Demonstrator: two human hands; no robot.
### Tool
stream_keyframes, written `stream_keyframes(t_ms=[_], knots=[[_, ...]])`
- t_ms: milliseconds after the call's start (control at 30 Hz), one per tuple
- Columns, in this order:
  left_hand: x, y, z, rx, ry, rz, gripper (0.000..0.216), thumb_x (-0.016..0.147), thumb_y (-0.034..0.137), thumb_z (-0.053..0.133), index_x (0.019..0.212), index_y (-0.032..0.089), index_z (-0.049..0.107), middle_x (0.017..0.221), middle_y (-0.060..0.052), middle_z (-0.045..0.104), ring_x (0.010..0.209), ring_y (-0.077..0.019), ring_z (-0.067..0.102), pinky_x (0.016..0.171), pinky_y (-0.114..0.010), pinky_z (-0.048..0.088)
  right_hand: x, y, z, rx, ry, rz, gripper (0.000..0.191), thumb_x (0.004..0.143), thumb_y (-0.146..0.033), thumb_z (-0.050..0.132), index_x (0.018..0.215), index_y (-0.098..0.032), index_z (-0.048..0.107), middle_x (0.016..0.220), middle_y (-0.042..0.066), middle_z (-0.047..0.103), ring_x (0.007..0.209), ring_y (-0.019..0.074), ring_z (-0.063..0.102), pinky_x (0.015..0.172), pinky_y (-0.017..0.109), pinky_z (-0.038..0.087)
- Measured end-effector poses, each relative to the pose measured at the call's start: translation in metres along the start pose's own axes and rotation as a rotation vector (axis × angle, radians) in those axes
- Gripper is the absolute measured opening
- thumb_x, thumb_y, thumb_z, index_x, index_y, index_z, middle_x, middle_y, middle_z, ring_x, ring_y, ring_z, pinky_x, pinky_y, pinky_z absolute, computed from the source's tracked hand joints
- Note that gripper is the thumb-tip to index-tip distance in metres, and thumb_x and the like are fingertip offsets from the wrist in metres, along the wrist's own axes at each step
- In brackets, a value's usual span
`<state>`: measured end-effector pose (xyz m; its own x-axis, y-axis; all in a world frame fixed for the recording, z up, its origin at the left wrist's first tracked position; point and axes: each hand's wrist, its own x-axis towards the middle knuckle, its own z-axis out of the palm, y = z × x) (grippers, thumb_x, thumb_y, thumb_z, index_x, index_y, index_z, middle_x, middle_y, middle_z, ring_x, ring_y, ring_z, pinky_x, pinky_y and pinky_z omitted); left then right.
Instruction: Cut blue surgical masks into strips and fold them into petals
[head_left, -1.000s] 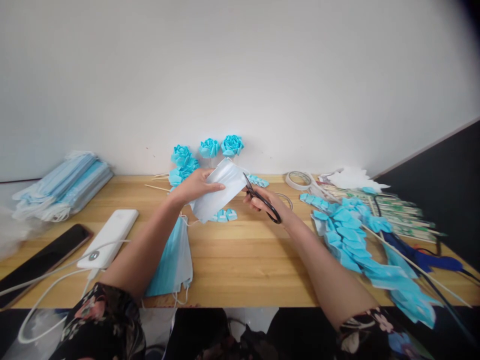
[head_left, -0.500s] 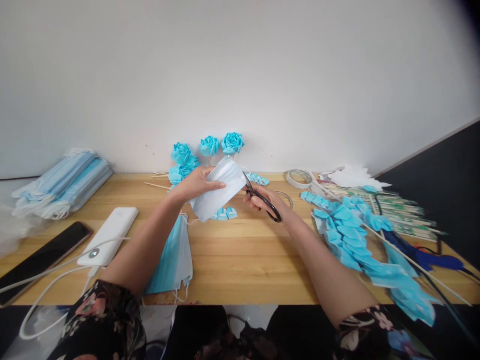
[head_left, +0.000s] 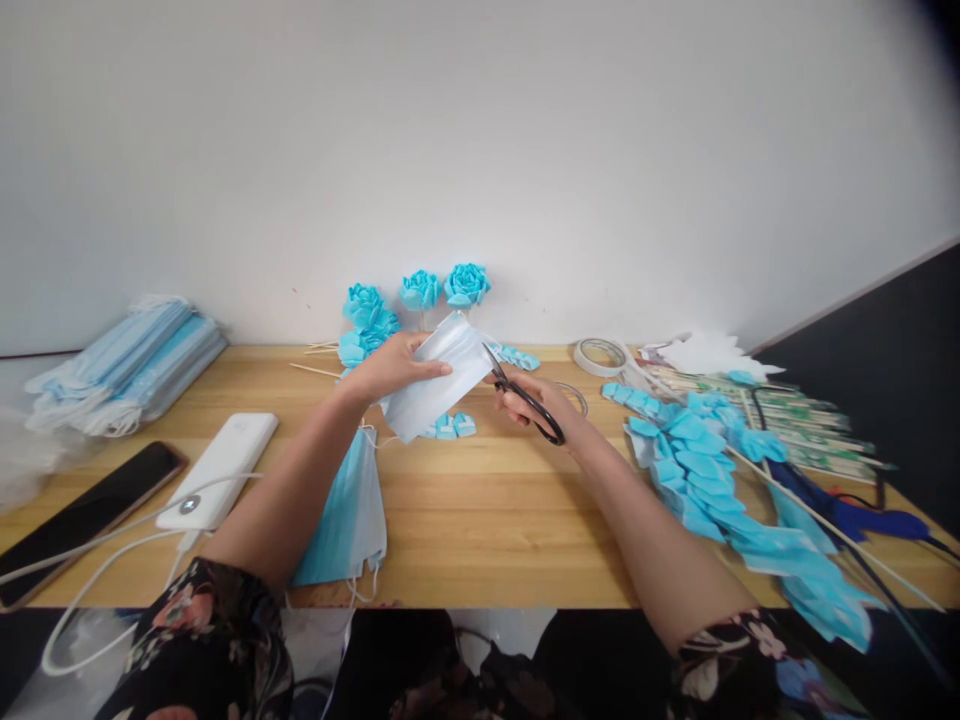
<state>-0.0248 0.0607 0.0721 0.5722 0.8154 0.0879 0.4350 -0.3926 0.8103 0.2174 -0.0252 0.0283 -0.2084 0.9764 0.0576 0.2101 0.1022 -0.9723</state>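
Two hands are busy above the wooden table [head_left: 487, 540]: with our left hand [head_left: 394, 368] we pinch a pale face mask [head_left: 435, 400], tilted in the air and partly hiding some small blue pieces [head_left: 454, 426], and with our right hand [head_left: 517, 402] we grasp black scissors [head_left: 531, 402], tips at the mask's right edge. We judge that this limp sheet, held from one side only, could buckle or swing away if our pinch slackens, leaving a crooked cut. We cannot tell how wide the blades stand, and closing them on a crease may slice two layers.
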Motion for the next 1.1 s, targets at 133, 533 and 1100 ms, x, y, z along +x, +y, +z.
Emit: stream_keyframes(t_ms=[133, 533, 1100], knots=[[-0.0006, -0.0001, -0.0002, -0.011, 0.01, 0.012, 0.047, 0.075, 0.053, 0.067, 0.1, 0.013, 0.069, 0.091, -0.006, 0.069, 0.079, -0.02, 0.062, 0.068, -0.027, 0.047, 0.0013, 0.0052, -0.0015, 0.029, -0.008, 0.012, 0.05, 0.079, -0.036, 0.058, 0.122, -0.011, 0.063, 0.068, 0.0, 0.055, 0.052, 0.008, 0.04, 0.048, 0.023, 0.03], [-0.0008, -0.0014, 0.0, -0.092, 0.066, -0.028, 0.05, 0.077, 0.06, 0.062, 0.091, 0.012, 0.07, 0.077, -0.003, 0.065, 0.066, -0.0147, 0.056, 0.058, -0.023, 0.041, 0.0018, 0.0049, -0.0011, 0.086, 0.008, 0.03, 0.055, 0.072, -0.043, 0.065, 0.117, -0.011, 0.066, 0.064, -0.002, 0.055, 0.046, 0.0059, 0.033, 0.046, 0.024, 0.023], [-0.0016, -0.0028, -0.0003, -0.154, 0.054, -0.06, 0.047, 0.077, 0.059, 0.063, 0.089, 0.013, 0.07, 0.072, -0.002, 0.062, 0.061, -0.0115, 0.052, 0.055, -0.022, 0.039, 0.002, 0.0035, 0.0, 0.111, 0.009, 0.078, 0.064, 0.067, -0.049, 0.068, 0.118, -0.01, 0.066, 0.054, -0.007, 0.043, 0.046, 0.0064, 0.029, 0.047, 0.025, 0.018]])
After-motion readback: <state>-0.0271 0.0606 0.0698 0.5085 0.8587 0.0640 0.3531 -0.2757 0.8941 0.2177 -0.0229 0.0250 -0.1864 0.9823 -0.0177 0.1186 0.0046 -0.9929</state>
